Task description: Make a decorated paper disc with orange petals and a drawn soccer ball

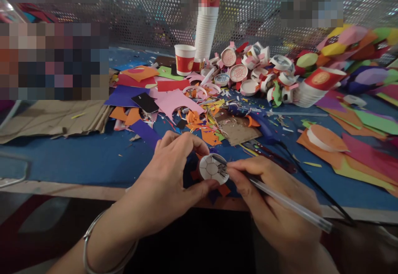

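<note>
Between the thumb and fingers of my left hand (169,178) is a cut-down paper cup bottom (208,168), its round white face turned up toward me. Black lines on that face form a shell-like pattern, with dense strokes along the right side. My right hand (273,195) grips a clear-barrelled pen (294,207), its tip at the upper right of the white face. Bits of orange and dark paper show around and below the cup bottom, partly hidden by my fingers.
Paper scraps (180,102) litter the blue table (93,158). Behind stand a paper cup (185,60) and a tall cup stack (205,29), beside a heap of decorated cup bottoms (239,73). A blue glue gun (267,129) trails a black cord. Coloured paper (367,158) lies right, cardboard (62,112) left.
</note>
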{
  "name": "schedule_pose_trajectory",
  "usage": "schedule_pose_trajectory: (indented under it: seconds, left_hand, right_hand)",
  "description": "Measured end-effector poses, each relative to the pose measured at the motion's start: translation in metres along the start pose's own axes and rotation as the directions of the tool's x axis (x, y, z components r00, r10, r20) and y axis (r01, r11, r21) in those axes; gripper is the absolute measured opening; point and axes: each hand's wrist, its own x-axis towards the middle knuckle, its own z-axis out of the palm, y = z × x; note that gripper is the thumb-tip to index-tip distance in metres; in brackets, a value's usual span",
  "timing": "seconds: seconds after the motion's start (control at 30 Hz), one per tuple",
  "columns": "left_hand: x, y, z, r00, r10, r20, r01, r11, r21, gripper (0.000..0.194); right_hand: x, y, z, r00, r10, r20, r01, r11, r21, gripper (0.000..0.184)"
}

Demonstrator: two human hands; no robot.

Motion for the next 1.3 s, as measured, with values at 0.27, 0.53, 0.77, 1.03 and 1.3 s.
schedule_pose_trajectory:
  seconds: [0.27,0.53,0.77,1.03,1.3]
  left_hand:
    - [0.001,0.001,0.001,1.000,-0.021,0.004,0.021,1.000,0.013,0.025]
    - [0.002,0.000,0.001,1.000,-0.017,0.003,0.017,1.000,-0.007,0.024]
    - [0.002,0.000,0.002,1.000,-0.023,0.000,0.023,0.999,-0.026,0.024]
    - [0.001,-0.001,0.001,1.000,-0.023,0.003,0.023,0.999,-0.037,0.023]
    - [0.001,0.000,0.003,1.000,-0.012,-0.017,0.011,0.999,-0.033,0.025]
  right_hand:
    - [-0.001,-0.001,0.001,1.000,-0.008,0.006,0.008,1.000,0.013,0.006]
    - [-0.002,-0.002,0.001,1.000,-0.011,0.008,0.011,1.000,0.007,0.007]
    - [-0.005,-0.003,-0.001,1.000,-0.013,-0.010,0.013,1.000,0.014,0.009]
    - [-0.008,-0.007,-0.002,1.000,-0.023,0.001,0.023,1.000,0.001,0.010]
    - [0.006,-0.005,-0.001,0.999,-0.040,0.022,0.041,0.997,-0.066,0.010]
